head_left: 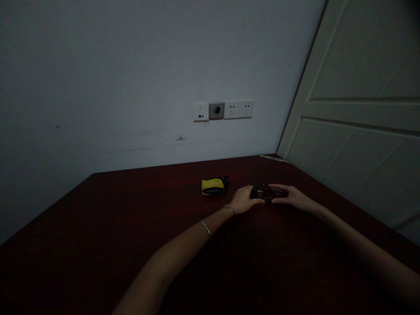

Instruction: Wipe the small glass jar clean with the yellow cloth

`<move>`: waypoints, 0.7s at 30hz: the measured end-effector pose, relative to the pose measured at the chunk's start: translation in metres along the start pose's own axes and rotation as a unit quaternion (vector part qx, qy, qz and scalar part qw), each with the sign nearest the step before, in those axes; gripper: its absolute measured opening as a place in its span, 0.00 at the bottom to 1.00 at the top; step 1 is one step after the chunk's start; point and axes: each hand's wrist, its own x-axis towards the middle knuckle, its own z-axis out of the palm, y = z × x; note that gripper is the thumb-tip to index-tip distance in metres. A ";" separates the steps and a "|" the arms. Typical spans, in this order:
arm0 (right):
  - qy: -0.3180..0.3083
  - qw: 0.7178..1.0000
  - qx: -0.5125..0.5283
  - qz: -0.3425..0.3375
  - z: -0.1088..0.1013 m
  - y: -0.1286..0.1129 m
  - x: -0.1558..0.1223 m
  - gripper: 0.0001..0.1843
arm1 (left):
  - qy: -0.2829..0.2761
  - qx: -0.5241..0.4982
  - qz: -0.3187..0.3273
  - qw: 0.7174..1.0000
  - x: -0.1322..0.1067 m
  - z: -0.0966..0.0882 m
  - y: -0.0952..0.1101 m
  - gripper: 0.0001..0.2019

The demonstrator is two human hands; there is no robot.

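Working two-handed here. Got dark glossy object (262, 192) held between left hand (243, 200) and right hand (292, 196), right of centre, toward the far side of the tabletop (131, 214). Gripping on the left with fingers (247, 189) wrapped round that end and thumb (257, 201) laid along the near edge. Gripping on the right too, straddling the other end, with thumb on the near side and fingers on the far side. Too dark to name the object or sort out its parts; can't tell if resting on the tabletop or lifted just off it. Would call the current step a two-handed hold, steadying or handling, judging by the cover on both ends. For the next move, would want even pressure from both sides and a level object; given the smooth look, could slip if let go one-sidedly. Worth minding the yellow-and-black pouch (213, 187), lying near the left hand but apart from it, untouched. Would also add light before any fine finger work.
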 end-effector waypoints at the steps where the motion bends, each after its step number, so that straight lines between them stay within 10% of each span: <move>1: 0.001 1.000 -0.002 0.001 0.000 0.000 0.000 0.40 | -0.001 0.002 0.001 1.000 0.000 0.000 0.000 0.23; 21: 0.000 1.000 -0.020 0.003 0.000 0.005 0.001 0.40 | -0.003 0.018 -0.003 1.000 0.002 0.007 -0.008 0.28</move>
